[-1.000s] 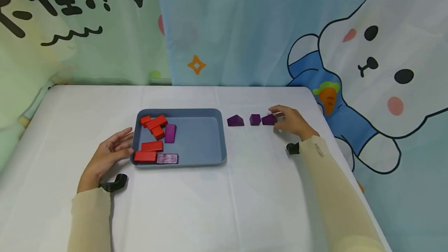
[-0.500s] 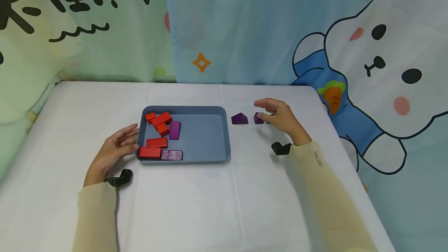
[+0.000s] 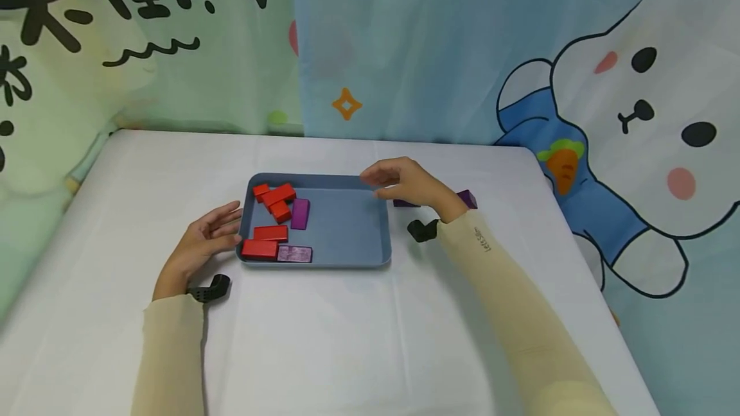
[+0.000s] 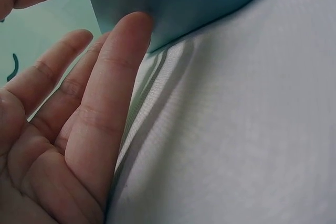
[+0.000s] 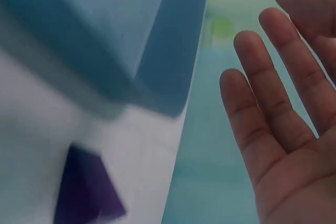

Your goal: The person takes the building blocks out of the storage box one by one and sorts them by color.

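My left hand (image 3: 202, 242) is at the left end of a blue-grey tray (image 3: 347, 230), its fingers loosely extended. In the left wrist view a fingertip touches or nearly touches the tray's outer wall (image 4: 199, 3). Over the tray's right edge hovers my right hand (image 3: 413, 185), fingers extended and holding nothing in the right wrist view. Below it, a dark purple angular block (image 5: 86, 187) lies on the cloth beside the tray. Another purple block (image 3: 467, 199) shows just past the right wrist. Anything between these two is hidden by the hand.
Several red blocks (image 3: 279, 194) lie in the tray's left part. With them are a purple rectangular block (image 3: 300, 214) and a pale speckled purple one (image 3: 295, 253). A white cloth (image 3: 324, 339) covers the table; a printed curtain (image 3: 405, 50) hangs behind.
My right hand has moved left from the purple blocks at the right to above the tray's right edge. The left hand stays by the tray. The head view has shifted slightly.
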Demonstrator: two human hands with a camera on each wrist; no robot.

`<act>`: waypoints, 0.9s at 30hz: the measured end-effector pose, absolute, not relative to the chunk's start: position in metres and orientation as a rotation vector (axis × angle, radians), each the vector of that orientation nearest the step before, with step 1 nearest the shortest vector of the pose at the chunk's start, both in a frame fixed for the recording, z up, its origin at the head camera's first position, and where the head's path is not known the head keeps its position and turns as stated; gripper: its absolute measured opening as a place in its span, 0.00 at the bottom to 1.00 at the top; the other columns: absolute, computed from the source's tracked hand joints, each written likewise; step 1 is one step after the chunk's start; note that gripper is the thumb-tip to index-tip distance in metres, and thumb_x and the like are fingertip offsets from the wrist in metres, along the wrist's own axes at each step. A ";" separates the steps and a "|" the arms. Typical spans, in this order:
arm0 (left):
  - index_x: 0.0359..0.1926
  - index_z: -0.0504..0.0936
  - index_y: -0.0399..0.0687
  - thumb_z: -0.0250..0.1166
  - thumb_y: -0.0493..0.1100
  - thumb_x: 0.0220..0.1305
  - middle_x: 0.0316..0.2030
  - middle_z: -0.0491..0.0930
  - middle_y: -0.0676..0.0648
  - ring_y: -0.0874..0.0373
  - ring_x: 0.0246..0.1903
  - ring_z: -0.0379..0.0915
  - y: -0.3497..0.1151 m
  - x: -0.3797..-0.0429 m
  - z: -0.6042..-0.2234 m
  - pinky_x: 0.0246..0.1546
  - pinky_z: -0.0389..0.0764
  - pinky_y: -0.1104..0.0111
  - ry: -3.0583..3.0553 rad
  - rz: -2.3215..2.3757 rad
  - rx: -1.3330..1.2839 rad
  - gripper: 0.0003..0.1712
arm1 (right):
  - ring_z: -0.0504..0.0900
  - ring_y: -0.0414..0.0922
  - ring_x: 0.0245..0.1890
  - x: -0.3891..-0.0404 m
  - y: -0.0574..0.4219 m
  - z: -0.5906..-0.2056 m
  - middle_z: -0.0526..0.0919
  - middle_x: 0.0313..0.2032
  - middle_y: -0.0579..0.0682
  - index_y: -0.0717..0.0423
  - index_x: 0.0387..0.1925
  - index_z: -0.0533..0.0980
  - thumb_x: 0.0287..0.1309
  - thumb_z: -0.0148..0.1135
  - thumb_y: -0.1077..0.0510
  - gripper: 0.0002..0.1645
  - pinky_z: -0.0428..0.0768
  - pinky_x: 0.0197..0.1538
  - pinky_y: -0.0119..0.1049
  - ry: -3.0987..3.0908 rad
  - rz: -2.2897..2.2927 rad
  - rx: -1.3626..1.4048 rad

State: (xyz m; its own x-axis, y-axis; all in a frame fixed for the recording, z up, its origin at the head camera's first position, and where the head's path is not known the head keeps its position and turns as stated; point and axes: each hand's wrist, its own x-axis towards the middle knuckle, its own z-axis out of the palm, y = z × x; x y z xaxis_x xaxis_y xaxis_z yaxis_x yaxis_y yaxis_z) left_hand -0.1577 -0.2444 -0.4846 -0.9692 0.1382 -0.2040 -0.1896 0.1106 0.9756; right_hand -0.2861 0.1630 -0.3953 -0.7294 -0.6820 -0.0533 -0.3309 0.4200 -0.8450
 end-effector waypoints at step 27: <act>0.83 0.60 0.35 0.68 0.30 0.70 0.78 0.64 0.29 0.69 0.60 0.80 -0.248 -0.164 -0.489 0.54 0.82 0.77 2.129 1.985 -0.059 0.45 | 0.83 0.61 0.59 -0.319 0.045 -0.449 0.79 0.68 0.69 0.75 0.63 0.78 0.62 0.63 0.79 0.27 0.84 0.58 0.40 2.023 -1.008 -1.000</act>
State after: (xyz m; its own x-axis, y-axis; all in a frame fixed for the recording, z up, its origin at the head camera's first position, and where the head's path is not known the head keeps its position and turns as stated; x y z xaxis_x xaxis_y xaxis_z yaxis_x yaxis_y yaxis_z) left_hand -0.1644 -0.2482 -0.4894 -0.9728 0.1262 -0.1943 -0.1850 0.0815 0.9793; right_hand -0.3190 0.0452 -0.4493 -0.4919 -0.8439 -0.2142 -0.3373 0.4116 -0.8466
